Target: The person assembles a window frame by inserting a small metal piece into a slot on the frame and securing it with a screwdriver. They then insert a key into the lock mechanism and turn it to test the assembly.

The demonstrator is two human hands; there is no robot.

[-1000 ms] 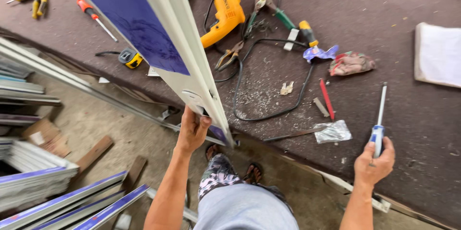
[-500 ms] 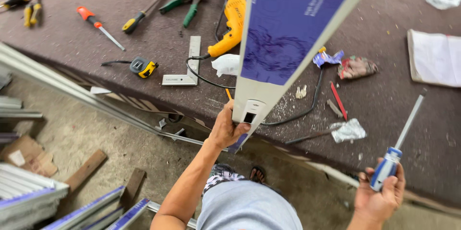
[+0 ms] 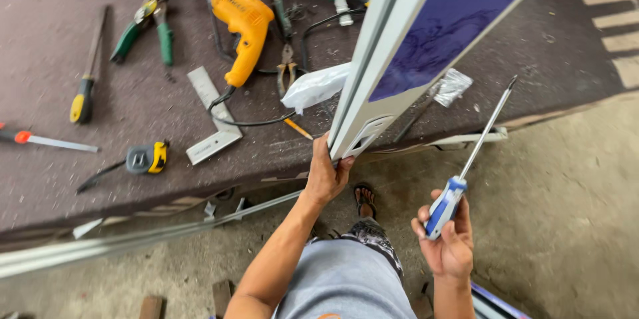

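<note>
Head view: left hand (image 3: 326,176) grips the white frame profile (image 3: 399,46) end above the bench (image 3: 60,179); right hand (image 3: 447,242), right of it, clasps a blue-handled screwdriver (image 3: 466,169).

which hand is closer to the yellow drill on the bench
Left. The left hand grips the end of the white frame piece, just below and right of the yellow drill. The right hand holds the screwdriver, farther right.

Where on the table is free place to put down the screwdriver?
Bare table lies left of the yellow-handled screwdriver, and in front between the tape measure and the metal square. Around the yellow drill and pliers it is crowded.
</note>
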